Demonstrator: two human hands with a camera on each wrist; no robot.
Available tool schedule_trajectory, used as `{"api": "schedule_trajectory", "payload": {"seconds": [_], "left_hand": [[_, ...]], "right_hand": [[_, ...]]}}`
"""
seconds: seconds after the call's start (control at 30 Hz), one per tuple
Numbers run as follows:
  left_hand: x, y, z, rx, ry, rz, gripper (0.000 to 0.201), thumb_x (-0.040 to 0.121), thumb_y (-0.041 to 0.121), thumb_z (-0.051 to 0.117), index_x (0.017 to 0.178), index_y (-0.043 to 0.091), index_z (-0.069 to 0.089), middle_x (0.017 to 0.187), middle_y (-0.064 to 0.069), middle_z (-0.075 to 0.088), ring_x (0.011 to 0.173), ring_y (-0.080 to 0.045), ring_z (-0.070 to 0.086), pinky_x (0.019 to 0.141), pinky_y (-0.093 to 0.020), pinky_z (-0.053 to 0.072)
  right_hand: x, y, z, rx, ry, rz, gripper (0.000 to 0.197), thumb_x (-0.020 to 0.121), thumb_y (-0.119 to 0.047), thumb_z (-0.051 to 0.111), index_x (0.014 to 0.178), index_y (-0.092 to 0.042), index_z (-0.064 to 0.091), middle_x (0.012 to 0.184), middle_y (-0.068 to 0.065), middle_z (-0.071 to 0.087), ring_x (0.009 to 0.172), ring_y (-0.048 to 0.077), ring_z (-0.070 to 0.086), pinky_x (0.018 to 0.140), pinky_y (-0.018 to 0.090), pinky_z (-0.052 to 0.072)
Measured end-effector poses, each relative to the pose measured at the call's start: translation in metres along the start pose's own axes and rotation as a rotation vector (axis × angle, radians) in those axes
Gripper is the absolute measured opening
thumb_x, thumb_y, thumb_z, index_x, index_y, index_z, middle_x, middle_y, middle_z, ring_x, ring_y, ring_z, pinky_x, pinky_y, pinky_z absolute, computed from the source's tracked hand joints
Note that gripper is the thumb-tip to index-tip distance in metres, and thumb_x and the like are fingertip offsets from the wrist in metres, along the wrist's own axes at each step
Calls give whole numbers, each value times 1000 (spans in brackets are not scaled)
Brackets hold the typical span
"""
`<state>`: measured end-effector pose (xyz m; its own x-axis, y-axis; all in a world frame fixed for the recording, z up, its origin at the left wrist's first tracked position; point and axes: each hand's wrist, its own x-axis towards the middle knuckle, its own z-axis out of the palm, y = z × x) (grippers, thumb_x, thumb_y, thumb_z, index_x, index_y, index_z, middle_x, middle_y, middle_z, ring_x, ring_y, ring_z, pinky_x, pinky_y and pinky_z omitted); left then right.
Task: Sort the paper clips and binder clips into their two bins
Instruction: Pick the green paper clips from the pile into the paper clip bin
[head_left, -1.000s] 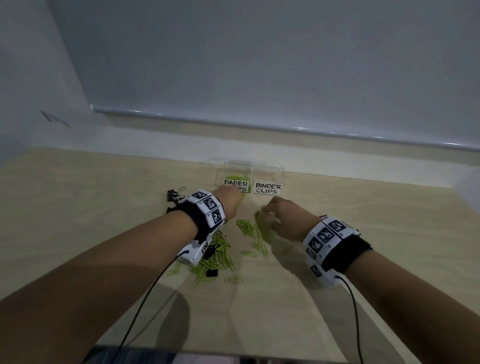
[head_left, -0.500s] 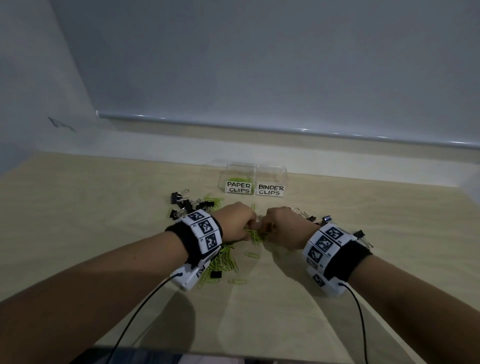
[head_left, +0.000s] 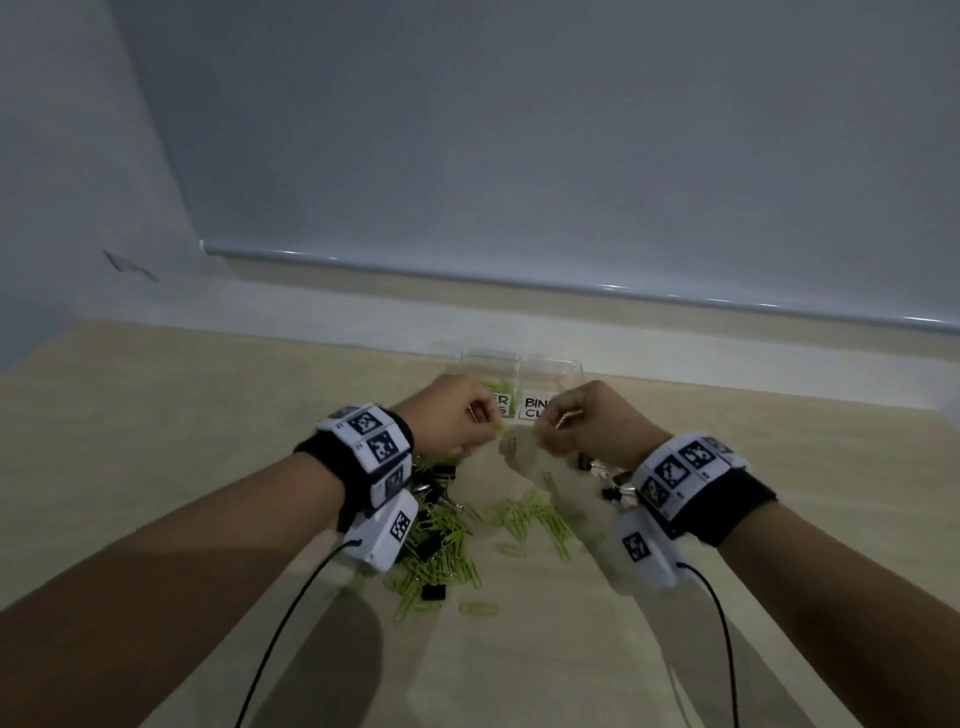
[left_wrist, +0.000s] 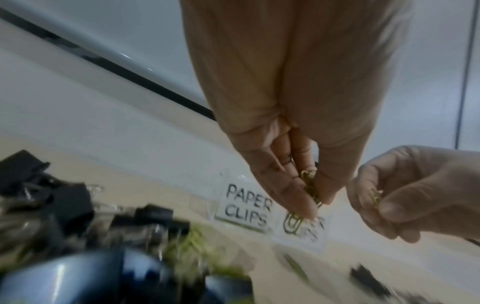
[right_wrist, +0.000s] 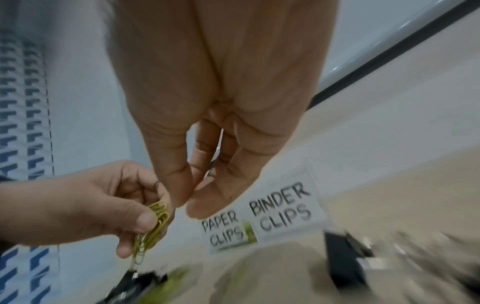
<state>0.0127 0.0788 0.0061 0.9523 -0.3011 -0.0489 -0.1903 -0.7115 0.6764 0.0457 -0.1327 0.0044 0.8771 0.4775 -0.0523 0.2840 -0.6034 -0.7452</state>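
Observation:
My left hand (head_left: 493, 428) is raised in front of the clear bin labelled PAPER CLIPS (head_left: 488, 364) and pinches a bunch of green paper clips (right_wrist: 155, 224); one clip (left_wrist: 292, 224) dangles below the fingertips. Close beside it, my right hand (head_left: 545, 428) pinches a single paper clip (left_wrist: 374, 197) in front of the bin labelled BINDER CLIPS (head_left: 553, 371). A thin metal wire (right_wrist: 217, 152) shows between the right fingers. Under both wrists lies the mixed pile of green paper clips (head_left: 524, 519) and black binder clips (head_left: 434, 592) on the table.
The two bins stand side by side near the table's back edge, below a white ledge and wall (head_left: 519, 156). More black binder clips (head_left: 613, 491) lie under the right wrist. The wooden table (head_left: 156, 441) stretches out to the left and right of the pile.
Both hands have lifted from the pile and moved back toward the bins. They were touching half a second ago and are now slightly apart, each holding clips.

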Motion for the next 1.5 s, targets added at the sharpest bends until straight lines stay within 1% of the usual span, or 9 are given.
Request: {"api": "schedule_trajectory", "payload": {"seconds": [0.23, 0.47, 0.6, 0.73, 1.0, 1.17, 1.3, 1.4, 1.5], "left_hand": [[54, -9, -36, -97, 358, -46, 6, 83, 9, 69, 85, 4, 67, 71, -8, 68, 55, -14, 63, 68, -32, 58], [71, -20, -28, 114, 317, -88, 18, 79, 9, 73, 96, 6, 70, 99, -9, 69, 87, -21, 65, 83, -28, 52], [47, -35, -35, 218, 404, -86, 8, 82, 8, 63, 84, 5, 71, 89, -9, 71, 84, -24, 65, 83, -35, 54], [25, -47, -22, 504, 100, -267, 14, 84, 12, 62, 81, 1, 69, 86, -11, 70, 83, -30, 67, 80, -39, 56], [6, -14, 20, 613, -112, -165, 38, 93, 9, 52, 56, 8, 45, 58, -6, 44, 64, -28, 52, 65, -36, 45], [-11, 7, 38, 467, -246, -39, 25, 89, 19, 60, 78, -1, 68, 74, -15, 65, 70, -30, 61, 65, -34, 49], [-19, 14, 48, 465, -263, -20, 45, 75, 38, 76, 106, 8, 63, 93, -1, 57, 84, -21, 55, 68, -25, 43], [-21, 16, 58, 494, -233, -46, 64, 68, 44, 80, 117, 12, 55, 112, -6, 54, 98, -24, 55, 83, -33, 49], [-19, 20, 64, 418, -208, -77, 52, 70, 37, 81, 107, 9, 59, 105, -8, 59, 94, -26, 58, 76, -34, 47]], "right_hand": [[74, -31, 0, -22, 293, -12, 6, 75, -8, 76, 76, -12, 72, 71, 2, 68, 67, 14, 62, 66, 22, 48], [81, -20, 20, -267, 294, -1, 22, 78, -2, 64, 94, -14, 74, 96, 4, 72, 85, 15, 65, 78, 24, 52], [55, -8, 24, -420, 92, -130, 25, 84, -3, 53, 91, -13, 75, 98, 6, 73, 86, 17, 65, 85, 32, 55], [35, 1, 38, -707, -258, -83, 39, 84, 2, 47, 114, -13, 67, 120, 8, 60, 109, 26, 59, 95, 39, 50], [-31, -3, 34, -794, -374, -90, 50, 83, -5, 54, 129, -24, 55, 133, 3, 41, 114, 27, 51, 90, 43, 48], [-59, -4, 23, -696, -337, -53, 40, 91, -32, 55, 130, -27, 53, 125, 4, 43, 111, 24, 52, 97, 34, 42], [-59, -2, 26, -695, -273, 85, 68, 71, -62, 67, 128, -28, 52, 114, 3, 45, 105, 22, 49, 95, 39, 46], [-57, -11, 37, -722, -280, 62, 54, 74, -42, 74, 120, -18, 59, 110, 6, 52, 99, 20, 47, 91, 35, 46], [-52, -17, 42, -702, -263, 57, 40, 74, -25, 75, 109, -8, 65, 105, 12, 62, 98, 26, 56, 78, 31, 45]]}}
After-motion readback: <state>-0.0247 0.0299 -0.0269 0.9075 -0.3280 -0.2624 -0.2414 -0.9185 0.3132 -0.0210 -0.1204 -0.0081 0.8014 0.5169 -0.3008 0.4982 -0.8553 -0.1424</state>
